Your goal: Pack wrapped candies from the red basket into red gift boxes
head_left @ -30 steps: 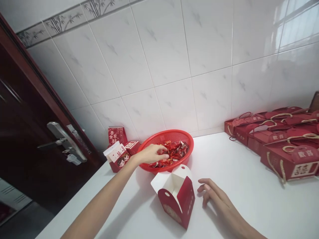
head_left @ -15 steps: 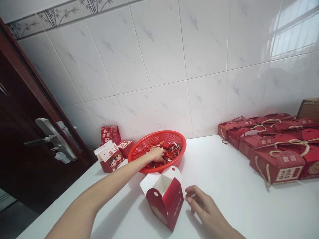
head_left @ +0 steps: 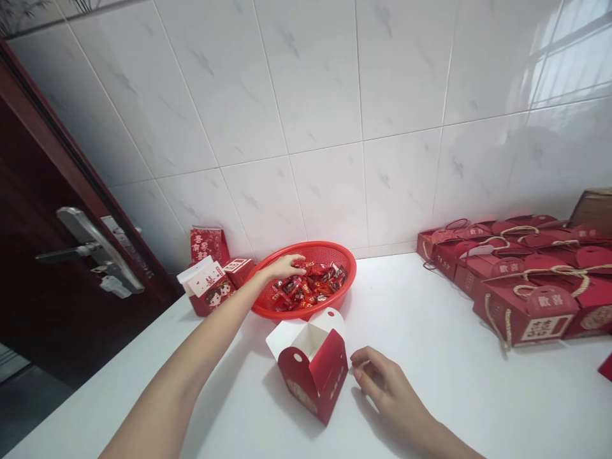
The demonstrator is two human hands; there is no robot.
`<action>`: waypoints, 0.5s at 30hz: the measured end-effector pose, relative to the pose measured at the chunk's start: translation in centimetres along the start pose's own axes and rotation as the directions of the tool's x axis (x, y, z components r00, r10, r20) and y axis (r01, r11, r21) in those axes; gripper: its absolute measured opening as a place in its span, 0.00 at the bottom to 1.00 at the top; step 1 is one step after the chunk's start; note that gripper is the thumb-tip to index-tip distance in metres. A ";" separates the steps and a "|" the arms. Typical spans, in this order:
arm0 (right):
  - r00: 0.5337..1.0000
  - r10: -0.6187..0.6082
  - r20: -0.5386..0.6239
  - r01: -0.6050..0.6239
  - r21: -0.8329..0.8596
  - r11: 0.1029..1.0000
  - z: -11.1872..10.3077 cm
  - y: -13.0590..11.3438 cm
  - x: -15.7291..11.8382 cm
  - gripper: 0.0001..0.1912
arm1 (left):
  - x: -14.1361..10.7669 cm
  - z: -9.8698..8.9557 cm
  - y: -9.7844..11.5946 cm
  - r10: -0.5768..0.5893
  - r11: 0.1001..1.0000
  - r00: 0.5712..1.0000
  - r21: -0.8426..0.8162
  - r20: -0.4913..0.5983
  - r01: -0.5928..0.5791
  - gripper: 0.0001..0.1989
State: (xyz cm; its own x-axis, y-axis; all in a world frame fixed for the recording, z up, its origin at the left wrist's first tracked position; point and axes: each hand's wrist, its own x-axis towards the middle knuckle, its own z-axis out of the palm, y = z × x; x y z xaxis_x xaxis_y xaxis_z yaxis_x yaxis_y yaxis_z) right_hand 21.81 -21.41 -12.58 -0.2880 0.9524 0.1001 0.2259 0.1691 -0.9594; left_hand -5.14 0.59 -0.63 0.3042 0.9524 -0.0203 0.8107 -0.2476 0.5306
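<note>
A red plastic basket (head_left: 335, 305) stands near the wall with red wrapped candies (head_left: 310, 290) in it. My left hand (head_left: 287, 266) reaches over its left part, fingers apart over the candies, with nothing visible in them. In front of the basket is a red gift box (head_left: 313, 376), upright, its flaps open and its white inside showing. Just right of the box, my right hand (head_left: 387, 386) rests by the white table, empty, its fingers curved and the thumb apart from the forefinger.
Small red boxes (head_left: 210, 294) stand left of the basket. On the right, several closed red boxes (head_left: 526, 312) with rope handles are packed in rows. A tiled wall runs behind the white table (head_left: 430, 421); a dark door (head_left: 43, 255) is at the left.
My left hand has moved left and up from the middle of the candies, and its fingers have spread. The view has shifted slightly. My right hand stays beside the open box.
</note>
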 end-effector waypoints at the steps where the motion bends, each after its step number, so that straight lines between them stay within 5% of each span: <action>1: 1.000 0.006 0.003 -0.006 -0.001 1.000 0.0 0.0 0.0 0.12 | -0.1 -0.1 -0.2 -0.042 0.999 0.999 0.000 0.013 0.042 0.35; 4: 1.000 0.023 -0.001 -0.023 -0.001 1.000 0.1 -0.2 -0.3 0.10 | -0.5 -0.7 -0.6 -0.091 0.992 0.996 0.086 -0.005 0.091 0.37; 7: 0.999 0.034 -0.010 -0.033 0.013 0.999 0.1 -0.5 -0.5 0.09 | -1.0 -1.4 -0.1 -0.015 0.984 0.998 0.177 -0.062 0.026 0.23; 11: 0.999 0.048 -0.012 -0.048 0.027 0.998 0.2 -0.4 -0.5 0.08 | -2.3 -1.0 1.9 0.031 0.988 0.966 0.136 0.258 -0.067 0.21; 13: 0.999 0.039 -0.010 -0.039 0.021 0.999 0.2 -0.3 -0.4 0.08 | -2.9 0.1 3.0 -0.012 0.979 0.907 0.191 0.422 -0.076 0.30; 15: 0.999 0.040 -0.008 -0.040 0.014 0.999 0.2 -0.3 -0.4 0.08 | -3.3 1.5 4.0 -0.092 0.949 0.883 0.309 0.461 -0.063 0.42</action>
State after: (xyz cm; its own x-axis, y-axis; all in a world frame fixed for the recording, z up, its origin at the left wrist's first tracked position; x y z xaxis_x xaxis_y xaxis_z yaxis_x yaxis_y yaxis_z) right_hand 21.68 -21.94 -12.37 -0.2713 0.9604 0.0635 0.2239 0.1272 -0.9663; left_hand -2.10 -3.81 0.27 0.4248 0.7814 -0.4571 0.9048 -0.3495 0.2433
